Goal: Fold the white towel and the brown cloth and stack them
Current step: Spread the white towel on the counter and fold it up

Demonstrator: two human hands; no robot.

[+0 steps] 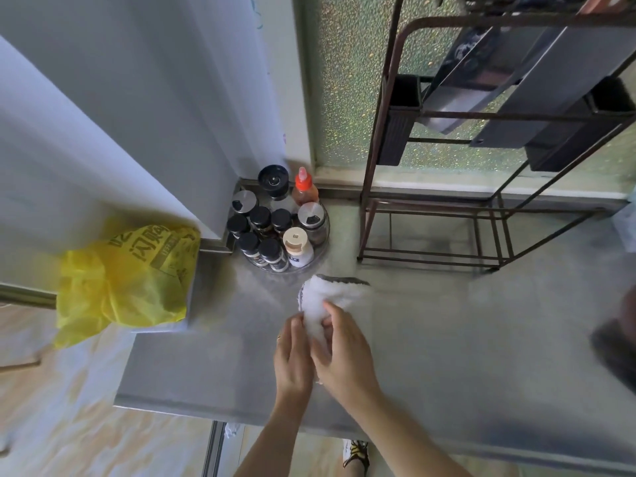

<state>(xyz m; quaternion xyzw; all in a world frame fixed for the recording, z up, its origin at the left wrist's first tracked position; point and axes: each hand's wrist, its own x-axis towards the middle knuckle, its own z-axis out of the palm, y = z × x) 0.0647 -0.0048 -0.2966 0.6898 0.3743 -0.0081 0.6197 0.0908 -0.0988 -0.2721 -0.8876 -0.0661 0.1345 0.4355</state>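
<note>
Item one: the white towel (323, 297), bunched into a narrow roll-like bundle on the steel counter (447, 339), its far end spread wider with a grey edge showing along the top. We hold its near end between both hands.

Item two: our left hand (294, 356), fingers curled around the left side of the towel's near end, thumb up against the fabric; a ring shows on one finger.

Item three: our right hand (344, 352), fingers closed over the towel from the right, overlapping the left hand; both hands grip the same end, close together.

Item four: a dark, blurred mass (616, 342) at the right edge of the counter, well apart from the towel. We cannot tell whether it is the brown cloth, as it is too smeared to read.

Item five: a round tray of spice jars (275, 232) in the back corner of the counter, just beyond the towel's far end, with black lids, two silver shaker tops, one beige cap and a red-capped sauce bottle (304, 187).

Item six: a dark metal rack (481, 166) standing on the counter to the right of the jars, before a frosted window.

Item seven: a yellow plastic bag (130, 277) with printed characters, hanging to the left of the counter beside a white cabinet
</note>
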